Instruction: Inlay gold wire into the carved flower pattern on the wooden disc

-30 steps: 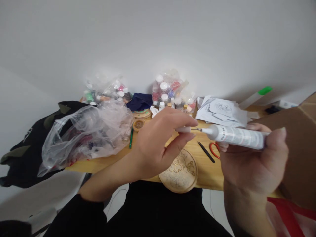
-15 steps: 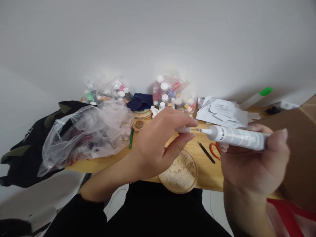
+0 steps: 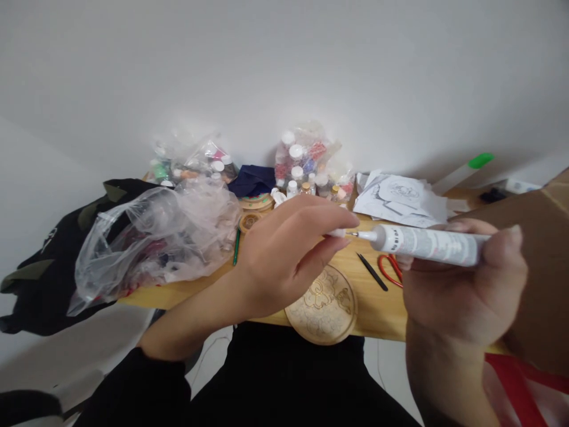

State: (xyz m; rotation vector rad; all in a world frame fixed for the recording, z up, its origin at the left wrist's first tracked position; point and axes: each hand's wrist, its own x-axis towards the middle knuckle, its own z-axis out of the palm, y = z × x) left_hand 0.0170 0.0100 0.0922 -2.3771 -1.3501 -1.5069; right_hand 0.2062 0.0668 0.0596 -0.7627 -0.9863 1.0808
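The left hand's (image 3: 275, 258) thumb and forefinger pinch a small white cap (image 3: 336, 233) at the thin metal tip (image 3: 355, 234) of a white cylindrical tube with dark lettering (image 3: 438, 244), whose barrel the right hand (image 3: 466, 290) grasps, though whether the tip sits inside the cap I cannot tell. An off-line push could bend that tip or prick the pinching fingers, and squeezing the barrel too hard might drip its contents onto the round pale disc with gold outlines (image 3: 322, 305) below. Both hands hang above the light wooden table (image 3: 377, 320), the left knuckles-up, the right palm turned upward.
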